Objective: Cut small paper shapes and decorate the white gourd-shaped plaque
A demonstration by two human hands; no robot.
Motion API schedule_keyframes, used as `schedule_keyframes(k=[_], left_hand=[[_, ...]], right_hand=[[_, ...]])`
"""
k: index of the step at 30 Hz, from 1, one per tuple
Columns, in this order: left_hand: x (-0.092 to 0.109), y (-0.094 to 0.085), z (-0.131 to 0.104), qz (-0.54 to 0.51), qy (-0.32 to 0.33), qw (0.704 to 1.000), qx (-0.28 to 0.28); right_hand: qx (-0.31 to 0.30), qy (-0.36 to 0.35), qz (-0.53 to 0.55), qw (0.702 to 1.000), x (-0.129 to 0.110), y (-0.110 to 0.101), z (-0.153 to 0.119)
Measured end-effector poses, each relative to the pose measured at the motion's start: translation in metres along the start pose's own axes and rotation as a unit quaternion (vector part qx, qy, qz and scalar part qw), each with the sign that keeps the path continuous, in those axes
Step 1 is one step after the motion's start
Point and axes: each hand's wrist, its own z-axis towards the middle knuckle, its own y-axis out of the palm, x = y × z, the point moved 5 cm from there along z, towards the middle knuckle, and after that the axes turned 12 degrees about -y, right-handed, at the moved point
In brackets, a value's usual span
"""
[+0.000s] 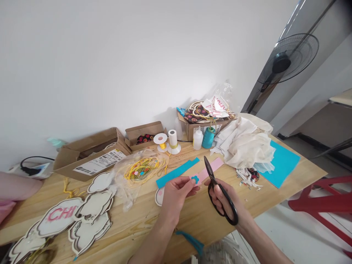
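Observation:
Between the thumb and fingers of my left hand (176, 196) is a small pink felt piece (191, 184) with a blue felt flower (195, 179) lying against it. My right hand (229, 198) grips black-handled scissors (210, 170) by their loops. Their blades look closed and point up and away, just right of the flower. Behind both hands a pink felt strip (216, 166) lies on the table; whether it joins the held piece I cannot tell. A blue felt strip (176, 173) rests to its left. Partly hidden by my left wrist is a white wooden-edged shape (158, 197).
Cardboard boxes (90, 152), thread spools (173, 139) and a glue bottle (197, 139) line the wall. Cloud-shaped pieces (92, 205) lie left, near a bag of yellow cords (140, 168). White cloth (247, 141) and a blue sheet (286, 165) lie right, beside a red stool (321, 198).

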Motion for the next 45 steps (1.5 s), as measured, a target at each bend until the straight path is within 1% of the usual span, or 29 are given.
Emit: schedule_keyframes(k=[3,5,7,10,12,13,17,20,23,26,29,31,33,35,38,40,45], left_hand=[[0.002,-0.003,-0.008,0.050,0.014,0.999,-0.010],[0.002,-0.007,-0.012,0.074,0.027,0.997,-0.021],[0.001,-0.012,-0.013,0.083,0.032,0.996,-0.030],[-0.004,-0.022,-0.010,0.075,0.030,0.996,-0.032],[-0.008,-0.029,-0.009,0.058,0.029,0.997,-0.042],[-0.010,-0.031,-0.008,0.040,0.030,0.997,-0.052],[-0.020,-0.037,-0.008,-0.068,0.025,0.994,-0.085],[-0.025,-0.038,-0.009,-0.099,0.023,0.992,-0.074],[-0.025,-0.039,-0.009,-0.078,0.039,0.995,-0.045],[-0.020,-0.041,-0.010,-0.065,0.052,0.996,-0.020],[-0.014,-0.044,-0.013,-0.075,0.058,0.996,0.006],[-0.007,-0.047,-0.016,-0.088,0.069,0.993,0.021],[-0.001,-0.049,-0.020,-0.098,0.081,0.991,0.031],[0.004,-0.048,-0.022,-0.097,0.086,0.991,0.029],[0.006,-0.044,-0.023,-0.089,0.082,0.993,0.015],[0.005,-0.041,-0.022,-0.088,0.076,0.993,0.007],[0.002,-0.037,-0.020,-0.081,0.071,0.994,0.021]], right_hand=[[-0.002,-0.053,0.001,0.999,-0.016,0.012,0.007],[0.014,-0.061,-0.003,0.998,-0.020,0.019,0.011],[0.019,-0.052,0.001,0.998,-0.018,0.024,0.014],[-0.003,-0.037,0.013,0.999,-0.008,0.031,0.017],[-0.006,-0.025,0.016,1.000,-0.002,0.036,0.019],[0.002,-0.019,0.016,1.000,-0.001,0.038,0.019],[0.076,-0.026,0.010,0.997,0.000,0.045,0.017],[0.103,-0.045,-0.001,0.994,-0.001,0.052,0.013],[0.103,-0.055,-0.003,0.993,0.000,0.056,0.011],[0.091,-0.068,-0.010,0.993,0.004,0.056,0.010],[0.051,-0.075,-0.005,0.996,0.009,0.051,0.008],[-0.007,-0.071,0.006,0.997,0.009,0.048,0.005],[-0.074,-0.067,-0.007,0.995,0.006,0.047,0.001],[-0.133,-0.063,-0.047,0.988,-0.001,0.049,-0.003],[-0.200,-0.053,-0.083,0.975,-0.011,0.055,-0.008],[-0.221,-0.053,-0.086,0.970,-0.015,0.058,-0.008],[-0.214,-0.051,-0.100,0.970,-0.009,0.056,-0.005]])
